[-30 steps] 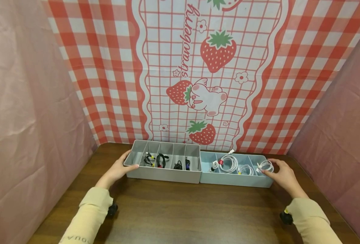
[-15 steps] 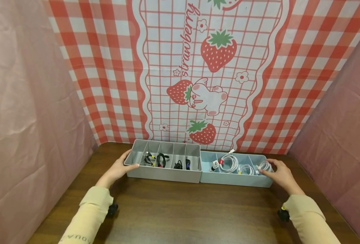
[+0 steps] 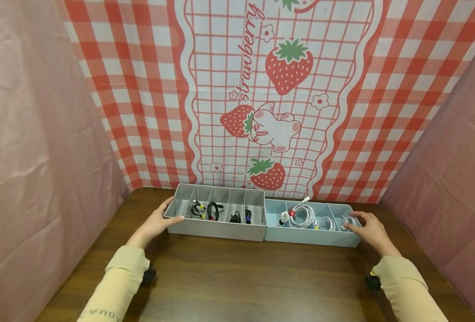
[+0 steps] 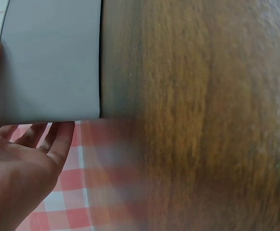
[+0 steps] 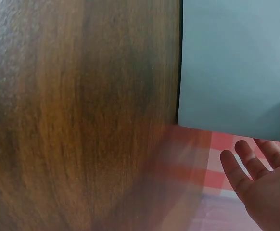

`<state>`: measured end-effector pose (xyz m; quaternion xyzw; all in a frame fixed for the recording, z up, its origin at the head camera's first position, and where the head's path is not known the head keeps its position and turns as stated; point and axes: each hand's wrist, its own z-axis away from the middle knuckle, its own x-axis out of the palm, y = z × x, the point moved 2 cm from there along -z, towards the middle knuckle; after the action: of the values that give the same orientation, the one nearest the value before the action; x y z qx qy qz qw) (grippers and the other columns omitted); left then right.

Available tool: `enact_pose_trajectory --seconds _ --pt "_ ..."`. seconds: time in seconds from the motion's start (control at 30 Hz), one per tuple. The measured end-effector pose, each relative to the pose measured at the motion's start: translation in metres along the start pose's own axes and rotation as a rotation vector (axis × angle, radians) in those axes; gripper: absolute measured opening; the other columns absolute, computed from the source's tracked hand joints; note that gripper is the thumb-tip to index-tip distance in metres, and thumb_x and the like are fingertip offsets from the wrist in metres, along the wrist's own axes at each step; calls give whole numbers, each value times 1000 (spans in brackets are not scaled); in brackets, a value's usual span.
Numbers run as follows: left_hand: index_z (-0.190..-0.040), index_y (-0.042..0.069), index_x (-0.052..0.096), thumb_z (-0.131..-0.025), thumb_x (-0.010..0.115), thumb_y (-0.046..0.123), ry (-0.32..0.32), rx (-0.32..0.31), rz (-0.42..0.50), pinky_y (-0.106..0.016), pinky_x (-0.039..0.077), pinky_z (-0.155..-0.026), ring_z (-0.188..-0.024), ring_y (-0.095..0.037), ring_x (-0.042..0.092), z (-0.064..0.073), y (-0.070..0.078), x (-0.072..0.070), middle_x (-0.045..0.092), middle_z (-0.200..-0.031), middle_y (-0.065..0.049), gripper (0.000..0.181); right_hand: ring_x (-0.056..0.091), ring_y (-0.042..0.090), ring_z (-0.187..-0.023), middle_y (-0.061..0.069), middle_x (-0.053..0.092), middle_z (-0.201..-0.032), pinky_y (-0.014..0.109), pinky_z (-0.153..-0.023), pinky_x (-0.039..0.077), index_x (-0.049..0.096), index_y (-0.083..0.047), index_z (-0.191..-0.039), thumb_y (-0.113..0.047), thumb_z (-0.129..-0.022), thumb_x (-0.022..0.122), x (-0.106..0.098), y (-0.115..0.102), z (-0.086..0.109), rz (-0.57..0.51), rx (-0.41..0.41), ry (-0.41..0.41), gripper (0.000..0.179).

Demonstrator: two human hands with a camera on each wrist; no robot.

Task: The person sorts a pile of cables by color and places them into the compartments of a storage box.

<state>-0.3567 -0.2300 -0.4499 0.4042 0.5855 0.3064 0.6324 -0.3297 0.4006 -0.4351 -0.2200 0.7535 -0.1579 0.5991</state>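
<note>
A grey divided box [image 3: 217,230] stands at the back of the table with coiled black cables [image 3: 213,210] in several compartments. My left hand [image 3: 153,226] holds its left end, thumb at the front rim and fingers against the end wall. A light-blue divided box [image 3: 311,237] adjoins it on the right, holding coiled white cables [image 3: 301,215]. At its right compartment, my right hand [image 3: 372,232] has thumb and index finger around a small white cable [image 3: 349,220]. In the right wrist view, the other fingers [image 5: 236,168] spread loosely beside the end wall.
The brown wooden table [image 3: 241,277] stretches out in front of both boxes. A red-and-white checked strawberry cloth [image 3: 156,112] hangs close behind them. Pink cloths [image 3: 40,147] hang at the left and right sides.
The white cable at my right hand has sunk lower into the right compartment, its loop now narrower in view. My right hand has shifted only slightly; the left stays in place.
</note>
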Motion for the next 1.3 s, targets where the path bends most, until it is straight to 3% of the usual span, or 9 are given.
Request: enact_pose_trajectory --seconds 0.37,0.53,0.73,1.0,1.3 --pt "-152 9 12 -86 69 32 3 -4 6 -55 24 -107 -130 -40 33 1 3 -1 26 -148 -28 91 47 47 -108 33 48 -123 61 -87 40 50 6 -126 -34 -86 69 -6 -4 2 6 -10 6 60" --pt "-151 6 14 -84 70 36 20 0 -39 -55 24 -107 -133 -39 30 2 2 -3 25 -150 -27 93 47 47 -108 33 47 -124 61 -85 40 50 4 -127 -36 -86 69 -16 -9 1 20 -7 10 61" --pt "-148 -5 18 -85 69 35 56 41 -130 -54 31 -104 -129 -41 36 4 8 -9 30 -146 -29 90 50 46 -105 31 49 -121 59 -81 43 50 4 -126 -34 -87 67 -31 -21 2 36 -22 34 58" --pt "-146 -7 21 -89 65 35 91 33 -255 -56 33 -101 -129 -45 35 12 29 -19 32 -144 -31 84 51 45 -103 31 53 -118 58 -82 40 52 5 -124 -32 -91 63 -52 -48 8 42 -59 94 52" --pt "-142 -9 29 -89 63 32 142 112 -388 -60 24 -105 -132 -50 26 36 69 -15 31 -143 -34 76 53 47 -103 32 51 -120 59 -80 40 46 8 -130 -32 -93 59 -71 -91 23 61 -99 122 56"
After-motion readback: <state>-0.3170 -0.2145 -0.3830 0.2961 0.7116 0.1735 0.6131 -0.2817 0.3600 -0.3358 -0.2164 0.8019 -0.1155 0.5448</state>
